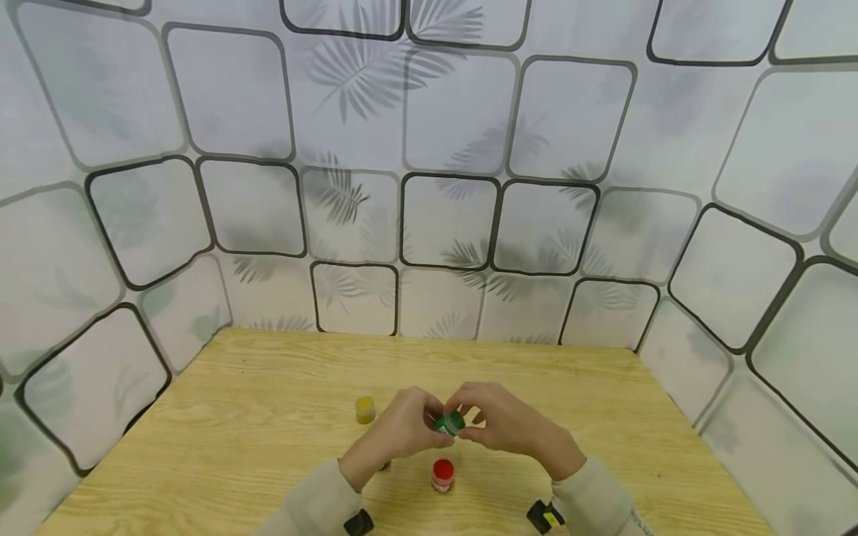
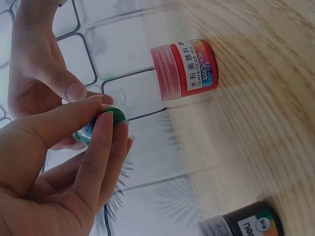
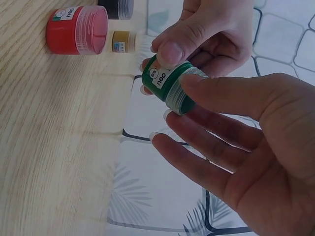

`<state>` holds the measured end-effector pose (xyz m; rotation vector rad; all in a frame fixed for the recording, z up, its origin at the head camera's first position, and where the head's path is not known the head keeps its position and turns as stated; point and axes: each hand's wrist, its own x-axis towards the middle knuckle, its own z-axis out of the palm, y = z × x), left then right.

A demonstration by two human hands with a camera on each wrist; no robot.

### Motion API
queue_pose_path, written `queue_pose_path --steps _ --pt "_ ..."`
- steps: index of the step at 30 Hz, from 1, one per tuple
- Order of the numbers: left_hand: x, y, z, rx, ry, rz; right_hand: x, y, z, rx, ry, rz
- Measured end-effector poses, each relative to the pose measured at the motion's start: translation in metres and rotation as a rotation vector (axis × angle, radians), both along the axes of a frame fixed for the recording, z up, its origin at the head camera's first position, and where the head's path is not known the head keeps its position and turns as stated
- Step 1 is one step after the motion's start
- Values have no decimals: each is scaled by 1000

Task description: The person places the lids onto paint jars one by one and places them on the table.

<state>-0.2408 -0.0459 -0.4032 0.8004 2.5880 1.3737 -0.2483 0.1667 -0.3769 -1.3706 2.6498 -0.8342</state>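
Note:
Above the table, both hands hold a small green paint jar (image 3: 160, 78) with a clear ribbed lid, tilted. My left hand (image 1: 407, 423) grips the jar's body between thumb and fingers. My right hand (image 1: 499, 423) pinches the lid end with its thumb and a finger, while its other fingers spread away from the jar. Below the hands, a red paint jar (image 1: 442, 475) stands upright with its lid on. In the left wrist view, fingers cover most of the green jar.
A yellow paint jar (image 1: 365, 410) stands to the left of the hands. A black paint jar (image 2: 253, 221) is mostly hidden by the left forearm in the head view. The wooden table (image 1: 281, 387) meets patterned curtains (image 1: 355, 223) at the back and sides.

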Motion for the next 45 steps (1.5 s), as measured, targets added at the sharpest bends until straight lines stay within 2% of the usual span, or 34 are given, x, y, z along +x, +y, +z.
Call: queue_pose_path --steps 5,11,38,45 --pt "0 1 -1 0 -12 -6 0 0 0 1 -20 -1" --pt "0 1 -1 0 -14 -12 -1 -1 -2 9 6 12" --pt "0 0 0 -6 7 -21 -2 -1 -8 -2 -1 -57" --pt "-3 -3 -1 -10 29 -1 -2 0 -7 -2 -10 -17"
